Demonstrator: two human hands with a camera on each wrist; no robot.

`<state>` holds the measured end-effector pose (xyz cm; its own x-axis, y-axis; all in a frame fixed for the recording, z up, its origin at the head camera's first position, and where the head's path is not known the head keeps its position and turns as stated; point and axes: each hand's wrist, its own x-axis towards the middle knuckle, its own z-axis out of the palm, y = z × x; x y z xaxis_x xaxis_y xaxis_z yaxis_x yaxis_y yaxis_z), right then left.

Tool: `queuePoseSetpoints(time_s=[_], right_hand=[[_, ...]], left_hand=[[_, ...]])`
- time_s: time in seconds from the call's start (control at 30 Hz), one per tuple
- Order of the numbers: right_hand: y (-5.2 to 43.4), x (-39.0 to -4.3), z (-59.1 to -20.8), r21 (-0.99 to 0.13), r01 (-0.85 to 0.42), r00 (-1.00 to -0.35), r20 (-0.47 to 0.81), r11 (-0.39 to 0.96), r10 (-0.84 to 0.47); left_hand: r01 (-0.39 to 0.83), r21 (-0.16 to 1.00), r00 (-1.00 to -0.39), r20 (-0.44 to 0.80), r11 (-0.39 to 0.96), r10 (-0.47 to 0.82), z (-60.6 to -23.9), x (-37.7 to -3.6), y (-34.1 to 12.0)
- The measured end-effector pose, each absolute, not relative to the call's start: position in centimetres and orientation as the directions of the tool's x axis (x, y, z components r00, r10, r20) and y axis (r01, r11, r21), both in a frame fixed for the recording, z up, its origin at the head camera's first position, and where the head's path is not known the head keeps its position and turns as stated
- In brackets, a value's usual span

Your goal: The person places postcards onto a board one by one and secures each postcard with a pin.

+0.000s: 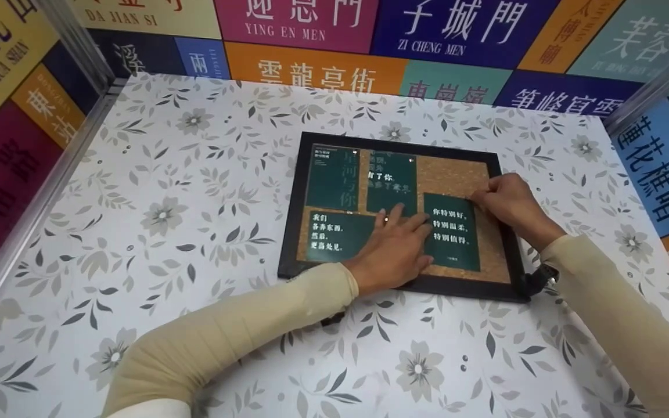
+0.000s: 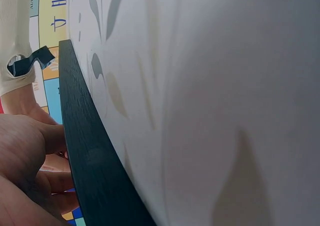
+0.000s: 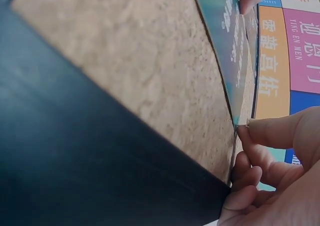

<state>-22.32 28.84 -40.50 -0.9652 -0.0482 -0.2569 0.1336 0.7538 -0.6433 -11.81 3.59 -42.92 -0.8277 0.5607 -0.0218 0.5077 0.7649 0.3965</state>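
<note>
A black-framed cork board (image 1: pixel 450 171) lies on the patterned tabletop, with several dark green cards printed with white Chinese text. My left hand (image 1: pixel 395 247) rests on the board, fingers spread over the lower middle cards, a ring on one finger. In the left wrist view, the left hand (image 2: pixel 25 166) reaches over the frame's edge (image 2: pixel 95 151). My right hand (image 1: pixel 511 203) is at the upper right corner of the right-hand green card (image 1: pixel 450 232). In the right wrist view, the thumb and forefinger of the right hand (image 3: pixel 275 161) pinch a tiny pin (image 3: pixel 242 125), mostly hidden, at the card's corner.
White tabletop (image 1: pixel 166 278) with grey leaves and flowers surrounds the board. Colourful panels (image 1: pixel 311 35) with Chinese lettering stand behind and at both sides. A dark strap (image 1: pixel 540 278) is at the right wrist, close to the board's lower right corner.
</note>
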Motion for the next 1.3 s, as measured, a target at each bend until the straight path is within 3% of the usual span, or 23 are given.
queuePoseSetpoints(time_s=[0.77, 1.3], right_hand=[[28.57, -22.47, -40.87, -0.647, 0.202, -0.957, -0.292, 0.735, 0.006], [28.50, -22.44, -41.12, -0.605, 0.093, -0.973, -0.222, 0.791, -0.055]], left_hand=[[0.500, 0.393, -0.833, -0.026, 0.771, 0.553, -43.09, -11.93, 3.78], [0.483, 0.408, -0.838, -0.041, 0.775, 0.544, -43.05, -11.92, 3.79]])
